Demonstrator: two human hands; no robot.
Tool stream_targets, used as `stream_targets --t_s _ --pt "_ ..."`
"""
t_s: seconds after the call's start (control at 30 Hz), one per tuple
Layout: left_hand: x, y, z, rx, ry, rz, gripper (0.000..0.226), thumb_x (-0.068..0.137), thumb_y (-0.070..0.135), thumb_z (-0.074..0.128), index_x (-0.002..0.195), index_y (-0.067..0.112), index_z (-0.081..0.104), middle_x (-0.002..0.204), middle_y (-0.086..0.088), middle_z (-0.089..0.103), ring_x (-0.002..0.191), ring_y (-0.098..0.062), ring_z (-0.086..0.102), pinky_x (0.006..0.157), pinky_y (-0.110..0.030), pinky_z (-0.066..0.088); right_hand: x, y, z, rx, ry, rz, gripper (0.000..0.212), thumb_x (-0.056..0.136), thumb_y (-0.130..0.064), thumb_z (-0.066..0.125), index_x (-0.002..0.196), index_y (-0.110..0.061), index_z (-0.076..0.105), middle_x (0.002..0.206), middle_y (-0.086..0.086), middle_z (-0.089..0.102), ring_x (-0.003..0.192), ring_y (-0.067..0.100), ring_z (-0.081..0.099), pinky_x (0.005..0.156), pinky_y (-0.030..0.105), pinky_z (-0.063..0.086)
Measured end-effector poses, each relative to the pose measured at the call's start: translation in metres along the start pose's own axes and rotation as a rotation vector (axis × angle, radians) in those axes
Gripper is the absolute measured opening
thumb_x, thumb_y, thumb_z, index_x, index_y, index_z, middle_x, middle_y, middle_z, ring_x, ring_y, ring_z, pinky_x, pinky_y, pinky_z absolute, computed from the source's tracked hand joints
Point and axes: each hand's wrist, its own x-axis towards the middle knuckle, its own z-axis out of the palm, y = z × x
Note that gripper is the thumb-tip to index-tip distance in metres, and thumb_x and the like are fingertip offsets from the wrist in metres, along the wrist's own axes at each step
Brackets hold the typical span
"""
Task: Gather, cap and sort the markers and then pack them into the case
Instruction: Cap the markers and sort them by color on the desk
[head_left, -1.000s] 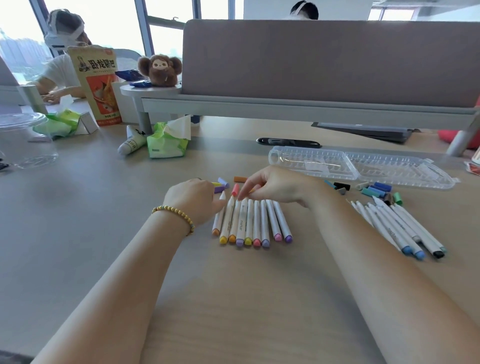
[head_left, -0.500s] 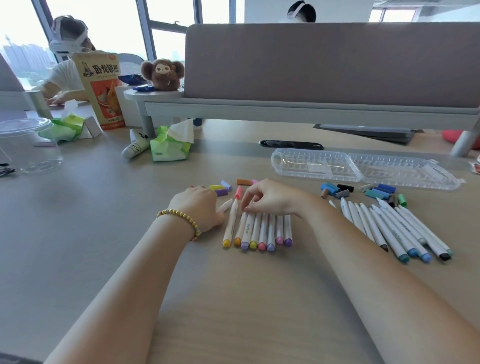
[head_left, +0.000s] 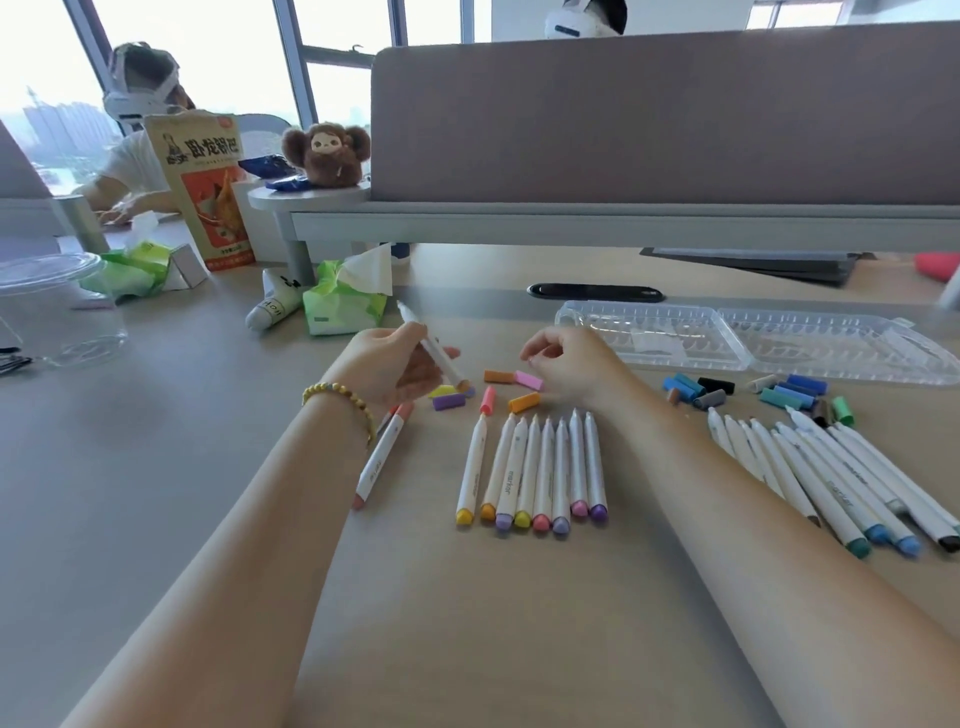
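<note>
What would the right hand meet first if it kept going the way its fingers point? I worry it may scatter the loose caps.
Probably the pink cap beside the orange cap: the right hand hangs with its fingers curled leftward above them. Depth is unclear.

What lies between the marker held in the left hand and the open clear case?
The right hand hovers between the marker in the left hand and the clear case; loose caps lie on the table below.
</note>
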Motion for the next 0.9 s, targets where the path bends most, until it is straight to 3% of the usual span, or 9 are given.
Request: stream_targets --t_s 0.1,0.23,0.33,0.47,0.6,0.73,0.83,0.9 --pt "0.003 -0.008 -0.012 -0.047 0.025 -0.007 0.024 0.098 0.017 0.043 0.083 0.005 0.057 0.08 -0.008 0.07 0.066 -0.015 0.065 0.059 -0.021 0.056 0.012 -0.014 0.011 -0.066 -0.105 -0.045 0.017 0.091 -0.014 0.053 0.097 -0.02 0.067 0.078 -0.01 0.055 0.086 0.015 0.055 0.079 0.027 0.044" --pt "0.004 -0.007 -0.034 -0.134 0.033 -0.014 0.02 0.097 0.014 0.046 0.087 0.001 0.057 0.083 -0.011 0.069 0.06 -0.013 0.069 0.053 -0.023 0.058 0.017 -0.016 0.007 -0.43 -0.305 -0.041 0.013 0.09 -0.029 0.058 0.101 -0.03 0.066 0.115 0.001 0.058 0.115 0.022 0.046 0.098 0.036 0.036" --pt "0.001 -0.005 -0.03 -0.125 -0.021 -0.029 0.017 0.096 0.012 0.048 0.09 0.0 0.058 0.083 -0.012 0.068 0.058 -0.013 0.07 0.05 -0.022 0.056 0.016 -0.007 -0.007 -0.606 -0.344 -0.031 0.026 0.094 -0.016 0.05 0.107 -0.033 0.064 0.123 0.003 0.052 0.126 0.027 0.036 0.106 0.042 0.025" --pt "-0.003 -0.007 -0.013 -0.051 -0.078 -0.011 0.013 0.093 0.015 0.055 0.094 0.002 0.057 0.081 -0.01 0.069 0.059 -0.013 0.07 0.047 -0.02 0.054 0.014 0.006 -0.041 -0.429 -0.229 0.073 0.039 0.093 -0.004 0.038 0.103 -0.033 0.062 0.115 0.0 0.058 0.115 0.022 0.05 0.097 0.034 0.037" --pt "-0.006 -0.01 -0.003 -0.083 -0.092 -0.002 0.012 0.091 0.015 0.056 0.092 0.003 0.058 0.081 -0.011 0.067 0.056 -0.013 0.069 0.046 -0.02 0.053 0.012 0.032 -0.051 -0.382 -0.136 0.154 0.03 0.093 -0.009 0.043 0.092 -0.035 0.058 0.116 -0.002 0.06 0.11 0.023 0.055 0.094 0.031 0.041" --pt "-0.006 -0.015 -0.001 -0.102 -0.075 -0.002 0.013 0.091 0.013 0.055 0.092 0.001 0.06 0.083 -0.013 0.067 0.057 -0.012 0.069 0.047 -0.019 0.053 0.016 0.025 -0.017 -0.266 -0.099 0.043 0.027 0.094 -0.015 0.045 0.11 -0.027 0.064 0.111 0.001 0.062 0.107 0.021 0.055 0.091 0.033 0.043" --pt "-0.008 -0.016 -0.003 -0.074 -0.118 -0.023 0.013 0.092 0.011 0.054 0.093 -0.001 0.061 0.081 -0.013 0.069 0.059 -0.015 0.07 0.05 -0.021 0.055 0.024 0.005 0.014 -0.411 -0.159 -0.06 0.031 0.097 -0.029 0.044 0.124 -0.029 0.059 0.128 0.002 0.057 0.123 0.024 0.042 0.101 0.04 0.032" --pt "-0.009 -0.016 -0.004 -0.072 -0.144 -0.021 0.013 0.091 0.009 0.055 0.096 -0.002 0.06 0.081 -0.014 0.069 0.061 -0.016 0.07 0.052 -0.021 0.056 0.028 -0.008 0.027 -0.587 -0.22 -0.105 0.031 0.095 -0.034 0.047 0.122 -0.029 0.06 0.128 0.003 0.055 0.127 0.026 0.036 0.1 0.04 0.028"
